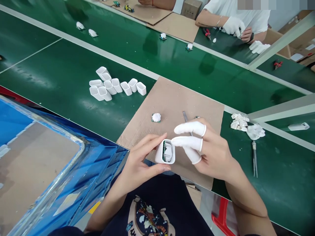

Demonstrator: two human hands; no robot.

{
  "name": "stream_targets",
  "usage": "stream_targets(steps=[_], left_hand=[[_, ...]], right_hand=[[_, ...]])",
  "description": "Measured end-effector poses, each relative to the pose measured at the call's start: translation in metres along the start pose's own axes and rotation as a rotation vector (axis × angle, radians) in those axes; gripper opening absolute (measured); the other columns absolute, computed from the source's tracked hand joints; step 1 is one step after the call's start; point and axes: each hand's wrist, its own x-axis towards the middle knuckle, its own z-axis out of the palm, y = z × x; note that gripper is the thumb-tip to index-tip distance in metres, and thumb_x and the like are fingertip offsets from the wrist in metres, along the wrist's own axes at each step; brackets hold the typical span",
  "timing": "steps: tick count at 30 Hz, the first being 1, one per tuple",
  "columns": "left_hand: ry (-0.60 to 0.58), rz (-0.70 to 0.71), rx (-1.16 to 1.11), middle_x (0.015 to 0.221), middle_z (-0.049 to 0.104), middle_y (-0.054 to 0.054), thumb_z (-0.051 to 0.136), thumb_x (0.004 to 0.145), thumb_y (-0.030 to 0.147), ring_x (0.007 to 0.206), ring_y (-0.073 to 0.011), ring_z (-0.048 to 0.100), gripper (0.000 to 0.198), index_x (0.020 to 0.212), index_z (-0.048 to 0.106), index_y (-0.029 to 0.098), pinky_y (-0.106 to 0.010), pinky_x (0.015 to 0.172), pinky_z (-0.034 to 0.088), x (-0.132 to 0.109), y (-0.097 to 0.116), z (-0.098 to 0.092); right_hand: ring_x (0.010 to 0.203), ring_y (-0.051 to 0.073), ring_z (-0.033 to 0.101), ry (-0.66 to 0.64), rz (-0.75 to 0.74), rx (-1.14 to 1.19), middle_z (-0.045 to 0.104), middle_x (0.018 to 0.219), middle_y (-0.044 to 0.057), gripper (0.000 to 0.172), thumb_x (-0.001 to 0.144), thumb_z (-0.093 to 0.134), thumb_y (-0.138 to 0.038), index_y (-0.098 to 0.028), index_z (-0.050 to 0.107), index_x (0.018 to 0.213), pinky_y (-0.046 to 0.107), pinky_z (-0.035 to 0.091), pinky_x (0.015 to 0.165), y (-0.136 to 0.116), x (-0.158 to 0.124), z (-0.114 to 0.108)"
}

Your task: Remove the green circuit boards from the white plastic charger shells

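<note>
My left hand point(140, 160) grips a small white plastic housing point(165, 151) between thumb and fingers, its open end facing me with a green board showing inside. My right hand point(204, 149) wears white finger cots; its middle finger and thumb press on the housing's right side, and the index finger stretches out above. Both hands hover over the near edge of a brown cardboard sheet point(172, 101). On that sheet lie a small white part on a green board point(156, 117) and metal tweezers point(185, 117).
Several empty white housings point(115, 86) cluster on the green belt point(61, 72) to the left. A blue crate point(61, 170) sits at my near left. Used finger cots point(246, 126) and a second pair of tweezers point(254, 159) lie right. A co-worker's hands point(236, 28) work across the belt.
</note>
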Motion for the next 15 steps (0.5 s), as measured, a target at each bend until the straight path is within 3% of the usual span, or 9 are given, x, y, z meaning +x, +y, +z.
stream_targets(steps=[10, 15], left_hand=[[0.030, 0.024, 0.091, 0.124, 0.061, -0.005, 0.079, 0.084, 0.029, 0.107, -0.0164, 0.061, 0.068, 0.146, 0.052, 0.032, -0.026, 0.094, 0.052, -0.002, 0.007, 0.002], [0.052, 0.078, 0.205, 0.125, 0.061, -0.005, 0.078, 0.085, 0.025, 0.109, -0.0165, 0.063, 0.068, 0.147, 0.051, 0.031, -0.026, 0.095, 0.054, -0.001, 0.011, 0.002]], right_hand=[[0.095, 0.024, 0.060, -0.011, -0.067, 0.042, 0.068, 0.109, 0.012, 0.042, 0.088, 0.049, 0.000, -0.019, 0.061, 0.123, 0.042, 0.057, 0.076, 0.001, -0.006, 0.012], [0.095, 0.025, 0.061, -0.013, -0.066, 0.021, 0.067, 0.110, 0.016, 0.037, 0.089, 0.050, -0.001, -0.014, 0.061, 0.122, 0.040, 0.058, 0.076, -0.003, -0.007, 0.014]])
